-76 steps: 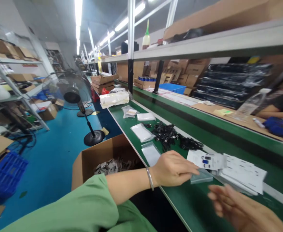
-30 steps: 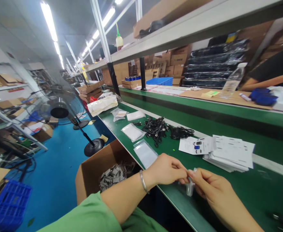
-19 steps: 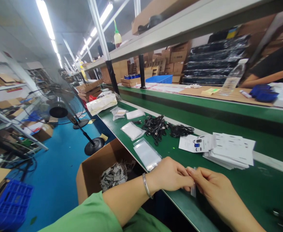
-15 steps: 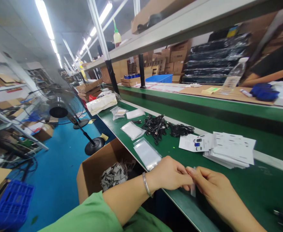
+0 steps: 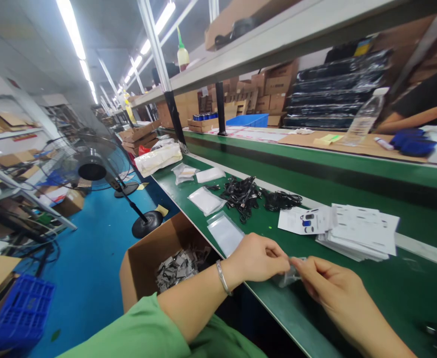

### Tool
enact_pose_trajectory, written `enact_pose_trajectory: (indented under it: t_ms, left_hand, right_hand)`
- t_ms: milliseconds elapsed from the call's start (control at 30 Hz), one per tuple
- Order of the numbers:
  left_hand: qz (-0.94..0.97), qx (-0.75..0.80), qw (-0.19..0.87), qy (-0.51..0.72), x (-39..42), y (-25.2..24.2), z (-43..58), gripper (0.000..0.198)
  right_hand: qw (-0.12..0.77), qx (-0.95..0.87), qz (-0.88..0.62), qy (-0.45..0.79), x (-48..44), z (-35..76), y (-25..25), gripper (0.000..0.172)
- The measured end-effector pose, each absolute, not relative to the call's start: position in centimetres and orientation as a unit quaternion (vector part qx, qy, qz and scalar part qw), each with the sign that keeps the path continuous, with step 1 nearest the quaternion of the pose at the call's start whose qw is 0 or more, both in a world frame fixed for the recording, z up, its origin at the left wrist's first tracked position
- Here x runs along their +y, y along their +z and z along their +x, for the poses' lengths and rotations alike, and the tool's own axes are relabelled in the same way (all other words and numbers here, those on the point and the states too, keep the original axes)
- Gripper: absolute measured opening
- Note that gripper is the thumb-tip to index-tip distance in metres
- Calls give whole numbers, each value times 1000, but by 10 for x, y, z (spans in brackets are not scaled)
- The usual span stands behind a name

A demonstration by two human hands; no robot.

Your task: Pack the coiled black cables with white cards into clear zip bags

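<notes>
My left hand and my right hand meet over the near edge of the green workbench. Their fingertips pinch a small clear plastic bag, which hangs between them; whether anything is inside cannot be made out. Just beyond my left hand lies a stack of flat clear bags, partly covered by that hand. Printed leaflets sit in a fanned pile past my right hand. Coiled black cables are heaped farther back on the bench.
Below the bench edge, an open cardboard box holds many small grey pieces. A pedestal fan stands on the blue floor. Across the bench are a water bottle and a person's arm. A shelf runs overhead.
My left hand has shifted slightly left and up, apart from the right. The clear bag shows wider between my fingertips than before.
</notes>
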State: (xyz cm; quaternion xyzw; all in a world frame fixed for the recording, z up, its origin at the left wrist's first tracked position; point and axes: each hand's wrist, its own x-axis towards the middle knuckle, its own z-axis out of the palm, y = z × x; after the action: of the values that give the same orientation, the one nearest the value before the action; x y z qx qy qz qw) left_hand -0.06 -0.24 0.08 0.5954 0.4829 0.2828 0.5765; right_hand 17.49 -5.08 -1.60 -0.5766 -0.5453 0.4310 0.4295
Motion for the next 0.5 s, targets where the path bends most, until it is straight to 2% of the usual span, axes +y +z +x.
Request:
enact_pose_trajectory:
  t_ms: [133, 300, 367, 433, 500]
  left_hand:
    - [563, 434, 646, 277, -8, 1, 3, 33]
    - [582, 410, 651, 263, -5, 3, 4, 42]
    - [611, 414, 619, 267, -2, 4, 2, 46]
    - [658, 434, 542, 291, 0, 6, 0, 46]
    - [717, 443, 445, 303, -1, 11, -2, 37]
  right_hand:
    - [410, -550, -579, 440, -45, 180, -22, 67]
    - [406, -549, -584, 438, -46, 183, -22, 65]
    - [420, -541, -591, 426, -50, 181, -17, 61]
    - [413, -543, -600, 417, -53, 181, -16, 58]
    - [404, -552, -613, 396, -52, 184, -19, 55]
